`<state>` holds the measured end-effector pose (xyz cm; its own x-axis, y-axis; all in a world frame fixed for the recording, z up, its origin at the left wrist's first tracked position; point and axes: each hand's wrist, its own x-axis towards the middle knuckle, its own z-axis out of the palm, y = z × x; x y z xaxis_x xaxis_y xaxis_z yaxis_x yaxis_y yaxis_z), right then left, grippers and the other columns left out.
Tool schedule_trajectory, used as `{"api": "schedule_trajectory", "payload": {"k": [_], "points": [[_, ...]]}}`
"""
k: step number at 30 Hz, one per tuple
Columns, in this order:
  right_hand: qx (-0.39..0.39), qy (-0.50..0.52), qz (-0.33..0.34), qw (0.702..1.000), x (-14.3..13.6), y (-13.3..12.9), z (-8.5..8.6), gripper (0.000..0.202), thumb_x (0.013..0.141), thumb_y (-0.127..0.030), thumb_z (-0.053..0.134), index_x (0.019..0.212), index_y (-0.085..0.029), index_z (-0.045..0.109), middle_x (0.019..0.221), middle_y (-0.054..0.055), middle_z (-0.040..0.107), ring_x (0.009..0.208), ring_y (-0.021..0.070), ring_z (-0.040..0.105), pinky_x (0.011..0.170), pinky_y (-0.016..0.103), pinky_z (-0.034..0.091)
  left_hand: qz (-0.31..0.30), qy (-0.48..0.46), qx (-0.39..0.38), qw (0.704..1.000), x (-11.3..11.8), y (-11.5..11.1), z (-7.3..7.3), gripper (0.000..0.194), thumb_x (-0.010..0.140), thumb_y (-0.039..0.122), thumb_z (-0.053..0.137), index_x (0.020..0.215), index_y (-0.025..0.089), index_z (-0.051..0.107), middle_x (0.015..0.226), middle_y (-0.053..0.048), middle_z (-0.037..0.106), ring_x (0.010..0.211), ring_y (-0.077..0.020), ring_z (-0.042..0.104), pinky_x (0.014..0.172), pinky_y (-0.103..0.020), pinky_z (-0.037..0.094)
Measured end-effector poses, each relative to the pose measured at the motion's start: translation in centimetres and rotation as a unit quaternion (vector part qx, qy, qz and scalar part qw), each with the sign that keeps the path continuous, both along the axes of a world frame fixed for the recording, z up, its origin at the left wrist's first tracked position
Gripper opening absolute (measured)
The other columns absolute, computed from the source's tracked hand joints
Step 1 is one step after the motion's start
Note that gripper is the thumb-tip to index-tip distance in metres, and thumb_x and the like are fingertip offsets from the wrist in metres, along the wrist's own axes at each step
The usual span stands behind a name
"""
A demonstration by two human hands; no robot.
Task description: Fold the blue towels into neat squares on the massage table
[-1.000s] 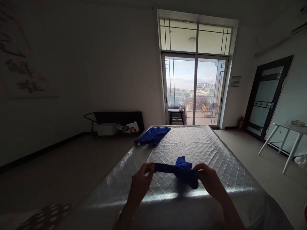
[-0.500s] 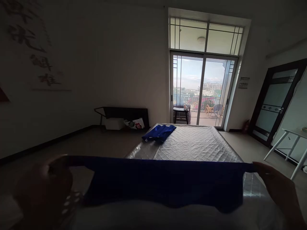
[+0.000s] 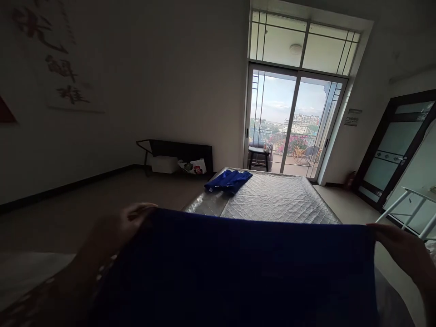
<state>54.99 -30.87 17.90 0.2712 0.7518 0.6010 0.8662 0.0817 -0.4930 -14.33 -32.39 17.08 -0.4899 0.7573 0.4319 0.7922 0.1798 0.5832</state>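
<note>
A dark blue cloth [image 3: 252, 268] is stretched wide across the lower part of the view. My left hand [image 3: 131, 222] pinches its upper left corner, and my right hand [image 3: 395, 240] grips its upper right corner. The top edge runs nearly straight between the two hands, and the rest hangs down past the bottom of the view. Beyond it lies a second blue cloth [image 3: 229, 181], crumpled, on the far left part of a silvery quilted surface [image 3: 282, 195].
Against the back wall stands a dark bench [image 3: 180, 149] with a white box [image 3: 164, 164] and a printed bag [image 3: 197, 167]. Sliding glass doors [image 3: 293, 118] are behind the quilted surface. At the right are a dark-framed door [image 3: 391, 150] and a white-legged table [image 3: 395, 204].
The held cloth now hangs fuller and lower, covering more of the view. My left hand has moved right and slightly up with its corner; my right hand has shifted slightly right. The view has tilted.
</note>
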Motion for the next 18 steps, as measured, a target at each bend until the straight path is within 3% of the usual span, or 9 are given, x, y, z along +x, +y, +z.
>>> {"api": "schedule_trajectory", "payload": {"k": [3, 5, 8, 11, 13, 15, 18], "points": [[-0.045, 0.027, 0.066, 0.996, -2.5, 4.4, 1.9, 0.027, 0.066, -0.045, 0.063, 0.079, -0.028, 0.080, 0.073, 0.003, 0.078, 0.066, 0.0249, 0.072, 0.057, 0.032, 0.053, -0.080, -0.039, -0.056, 0.994, 1.7, 4.3, 2.7, 0.025, 0.075, 0.045, 0.060, 0.082, 0.026, 0.074, 0.086, 0.000, 0.079, 0.082, -0.0233, 0.071, 0.070, -0.027, 0.054], [-0.041, 0.040, 0.073, 0.996, -3.9, 7.5, 3.1, 0.025, 0.065, -0.038, 0.061, 0.077, -0.025, 0.079, 0.069, 0.002, 0.077, 0.061, 0.0216, 0.069, 0.056, 0.030, 0.051, -0.093, -0.061, -0.023, 0.994, 2.8, 7.3, 4.4, 0.018, 0.074, 0.035, 0.062, 0.080, 0.022, 0.073, 0.085, -0.003, 0.078, 0.084, -0.0238, 0.070, 0.073, -0.027, 0.053], [-0.013, 0.054, 0.047, 0.997, -5.3, 10.9, 5.2, 0.025, 0.064, -0.032, 0.060, 0.078, -0.021, 0.078, 0.066, 0.003, 0.075, 0.057, 0.0193, 0.065, 0.057, 0.029, 0.048, -0.065, -0.086, 0.062, 0.992, 3.9, 10.8, 6.2, 0.019, 0.079, 0.027, 0.059, 0.087, 0.017, 0.073, 0.093, -0.008, 0.077, 0.090, -0.0244, 0.070, 0.080, -0.030, 0.053], [0.041, 0.069, 0.028, 0.996, -5.9, 12.5, 6.9, 0.027, 0.066, -0.032, 0.059, 0.080, -0.019, 0.078, 0.070, 0.005, 0.075, 0.062, 0.0204, 0.066, 0.062, 0.031, 0.049, -0.026, -0.093, 0.121, 0.988, 4.7, 12.3, 7.2, 0.028, 0.085, 0.026, 0.052, 0.102, 0.014, 0.071, 0.104, -0.010, 0.076, 0.098, -0.0239, 0.069, 0.084, -0.030, 0.052], [0.075, 0.081, 0.020, 0.994, -5.9, 12.6, 7.2, 0.026, 0.067, -0.032, 0.058, 0.081, -0.020, 0.077, 0.075, 0.005, 0.076, 0.069, 0.0217, 0.069, 0.068, 0.032, 0.051, -0.006, -0.105, 0.148, 0.983, 5.0, 12.2, 6.9, 0.030, 0.086, 0.027, 0.051, 0.105, 0.015, 0.070, 0.105, -0.009, 0.075, 0.099, -0.0226, 0.069, 0.083, -0.028, 0.052], [0.084, 0.086, 0.017, 0.993, -5.8, 12.2, 6.3, 0.025, 0.068, -0.032, 0.058, 0.081, -0.021, 0.076, 0.079, 0.005, 0.077, 0.075, 0.0223, 0.070, 0.073, 0.033, 0.053, -0.004, -0.120, 0.148, 0.982, 5.1, 11.3, 5.4, 0.031, 0.085, 0.029, 0.052, 0.107, 0.016, 0.070, 0.103, -0.006, 0.075, 0.096, -0.0213, 0.068, 0.081, -0.027, 0.052], [0.056, 0.089, 0.020, 0.994, -5.5, 11.2, 2.7, 0.023, 0.069, -0.033, 0.056, 0.081, -0.022, 0.073, 0.085, 0.005, 0.077, 0.079, 0.0217, 0.072, 0.079, 0.033, 0.055, -0.020, -0.140, 0.096, 0.985, 4.8, 9.6, 0.9, 0.033, 0.084, 0.033, 0.054, 0.108, 0.017, 0.070, 0.097, -0.001, 0.075, 0.091, -0.0200, 0.068, 0.078, -0.027, 0.052]]}}
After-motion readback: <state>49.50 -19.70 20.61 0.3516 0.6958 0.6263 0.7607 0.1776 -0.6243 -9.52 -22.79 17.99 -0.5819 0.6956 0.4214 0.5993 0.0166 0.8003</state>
